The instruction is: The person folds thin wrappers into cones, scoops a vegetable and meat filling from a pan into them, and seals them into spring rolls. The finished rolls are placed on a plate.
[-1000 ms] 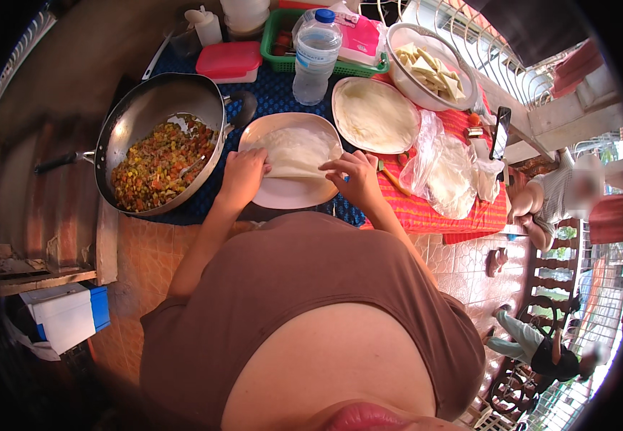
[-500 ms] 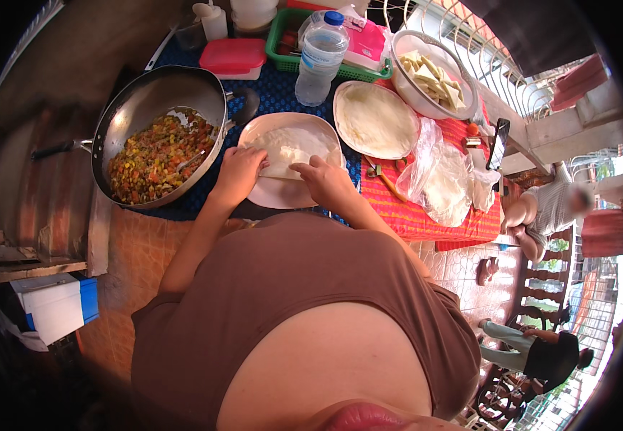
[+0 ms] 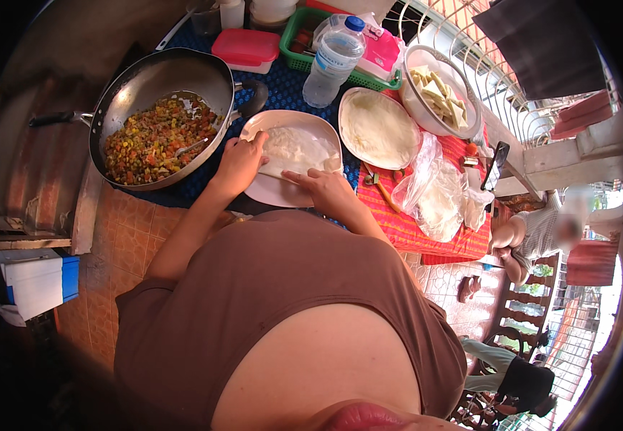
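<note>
A thin white wrapper [image 3: 300, 147] lies on a pale plate [image 3: 275, 192] in front of me. My left hand [image 3: 239, 164] is at the wrapper's left end, its fingers partly curled and pinching the near edge, one finger pointing away from me. My right hand [image 3: 326, 189] grips the same near edge farther right, with fingertips pressed on it. That edge looks folded into a narrow strip between the hands. What lies inside the fold is hidden. Right of the plate, a second plate [image 3: 343, 115] carries a round stack of pale wrappers [image 3: 379, 128].
A wok [image 3: 121, 93] of chopped vegetable mix [image 3: 157, 144], with a spoon in it, stands left. Behind are a water bottle [image 3: 334, 63], a red-lidded box [image 3: 247, 49] and a green basket [image 3: 293, 36]. Rightward sit a bowl [image 3: 415, 72] of folded wrapped pieces, a plastic bag [image 3: 437, 205] and a phone [image 3: 496, 165].
The loose flap I held folded over on the wrapper now lies down along its near edge. My right fingers have spread along that edge. The whole view has shifted slightly.
</note>
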`<state>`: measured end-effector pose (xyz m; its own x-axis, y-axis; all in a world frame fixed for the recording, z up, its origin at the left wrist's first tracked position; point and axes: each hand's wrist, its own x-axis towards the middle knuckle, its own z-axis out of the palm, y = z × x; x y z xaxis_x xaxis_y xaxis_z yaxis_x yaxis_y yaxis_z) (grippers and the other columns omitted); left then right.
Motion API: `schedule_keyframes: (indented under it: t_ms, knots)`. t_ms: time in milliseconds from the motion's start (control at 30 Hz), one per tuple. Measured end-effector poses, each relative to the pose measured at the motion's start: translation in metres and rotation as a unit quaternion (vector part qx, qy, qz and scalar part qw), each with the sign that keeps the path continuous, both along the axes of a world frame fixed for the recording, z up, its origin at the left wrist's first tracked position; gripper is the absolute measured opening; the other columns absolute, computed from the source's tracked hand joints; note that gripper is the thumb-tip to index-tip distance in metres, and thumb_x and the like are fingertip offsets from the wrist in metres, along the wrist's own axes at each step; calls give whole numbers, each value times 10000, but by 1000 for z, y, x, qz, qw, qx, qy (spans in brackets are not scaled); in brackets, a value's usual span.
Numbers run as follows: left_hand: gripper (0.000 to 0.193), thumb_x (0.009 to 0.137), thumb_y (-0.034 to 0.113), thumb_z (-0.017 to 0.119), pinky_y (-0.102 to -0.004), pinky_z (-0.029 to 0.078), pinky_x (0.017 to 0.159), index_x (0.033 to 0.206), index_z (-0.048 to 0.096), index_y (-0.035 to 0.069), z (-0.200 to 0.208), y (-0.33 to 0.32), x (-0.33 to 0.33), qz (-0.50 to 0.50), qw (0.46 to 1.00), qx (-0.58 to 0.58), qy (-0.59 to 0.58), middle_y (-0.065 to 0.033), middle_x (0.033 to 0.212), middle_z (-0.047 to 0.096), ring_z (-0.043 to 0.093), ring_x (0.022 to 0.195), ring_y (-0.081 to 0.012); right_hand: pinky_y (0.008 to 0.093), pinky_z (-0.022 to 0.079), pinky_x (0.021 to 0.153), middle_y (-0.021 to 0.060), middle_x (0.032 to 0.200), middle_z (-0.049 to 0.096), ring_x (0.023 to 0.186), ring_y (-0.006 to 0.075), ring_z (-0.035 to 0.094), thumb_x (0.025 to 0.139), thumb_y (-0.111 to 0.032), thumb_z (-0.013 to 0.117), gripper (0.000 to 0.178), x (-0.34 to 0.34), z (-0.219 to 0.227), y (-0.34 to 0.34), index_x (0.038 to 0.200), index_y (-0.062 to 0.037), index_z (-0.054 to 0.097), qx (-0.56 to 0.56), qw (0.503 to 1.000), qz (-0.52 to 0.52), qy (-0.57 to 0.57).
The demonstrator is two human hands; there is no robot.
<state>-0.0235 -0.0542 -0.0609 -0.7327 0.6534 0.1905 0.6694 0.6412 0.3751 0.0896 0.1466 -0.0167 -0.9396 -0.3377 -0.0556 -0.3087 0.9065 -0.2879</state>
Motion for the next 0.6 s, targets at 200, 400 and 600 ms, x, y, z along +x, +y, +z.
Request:
schedule_keyframes:
  t_ms: [200,400,600]
  knots:
    - [397,834,161,644,-432,387,861,1171,462,55,17,1,16,54,996,-56,45,-143,972,625,589,939,-289,429,498,642,116,848,666,731,312,657,851,-122,507,528,-6,-10,-8,1356,-260,438,45,992,-109,-51]
    - [568,824,212,646,-485,380,946,1308,408,34,-3,23,38,-91,995,50,-14,-169,1275,457,497,1144,-314,433,502,642,127,823,668,709,330,651,862,-147,501,429,-8,-14,-10,1287,-201,522,52,988,-137,-50]
    - [716,878,617,400,-697,37,1035,1442,328,182,5,29,48,-138,978,-111,-108,-133,1542,114,60,1431,-315,439,503,747,175,971,630,824,362,629,800,-94,563,262,-40,-25,26,1041,-41,651,-95,972,-151,151]
